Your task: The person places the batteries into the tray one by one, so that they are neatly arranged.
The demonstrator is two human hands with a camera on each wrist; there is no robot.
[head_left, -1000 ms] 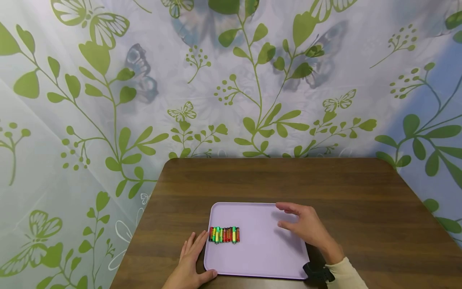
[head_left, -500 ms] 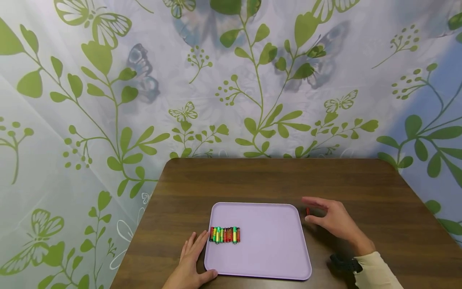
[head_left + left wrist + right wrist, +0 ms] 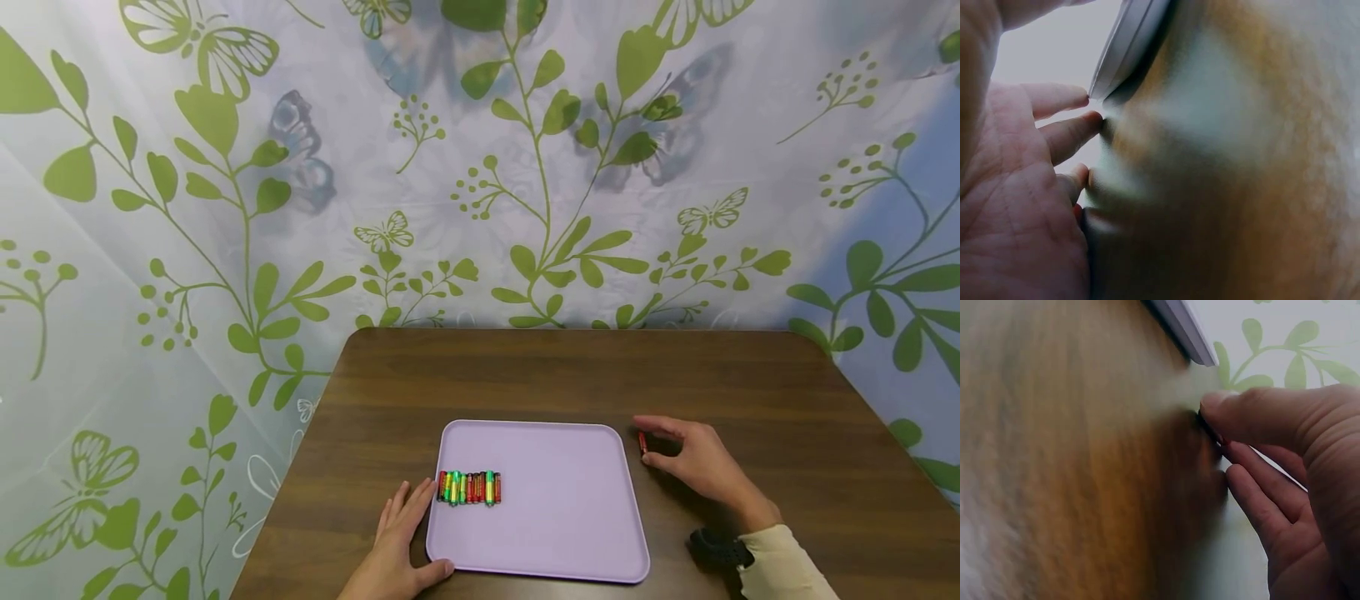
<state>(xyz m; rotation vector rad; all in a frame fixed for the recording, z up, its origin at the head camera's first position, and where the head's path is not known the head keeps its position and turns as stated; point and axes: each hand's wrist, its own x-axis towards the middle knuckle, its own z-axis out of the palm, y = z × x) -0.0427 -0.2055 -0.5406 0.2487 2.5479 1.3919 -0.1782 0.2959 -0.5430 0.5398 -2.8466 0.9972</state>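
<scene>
My left hand [image 3: 395,546] lies at the left edge of the lilac tray [image 3: 555,533], its fingers extended and fingertips by the rim. In the left wrist view, the fingers of the left hand [image 3: 1016,169] reach toward the tray's underside edge [image 3: 1125,53]. Right of the tray, my right hand [image 3: 701,467] pinches a small red battery [image 3: 642,442] by its ends, down at the table. The right wrist view shows the battery [image 3: 1211,430] as a dark and red sliver between thumb and finger. A row of red, green and gold batteries [image 3: 470,488] lies side by side at the tray's left.
The brown wooden table [image 3: 570,375] runs back to a curtain [image 3: 420,167] printed with leaves and butterflies. A dark band [image 3: 720,548] sits at the right wrist, near the table.
The right hand has moved right, from over the tray's right side to the red battery on the table, and its fingers have drawn in on it. The left hand stays put.
</scene>
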